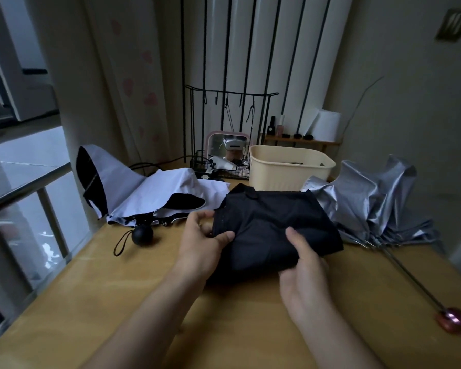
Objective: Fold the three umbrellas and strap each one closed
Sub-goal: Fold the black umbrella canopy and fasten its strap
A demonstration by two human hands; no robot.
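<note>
Dim, soft daylight from left; wide-angle bending at edges.

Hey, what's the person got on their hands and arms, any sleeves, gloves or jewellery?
Nothing worn shows. The left hand and right hand are bare: no gloves, rings or watch visible. Both forearms are bare too, with no sleeve before the frame's edge.
</note>
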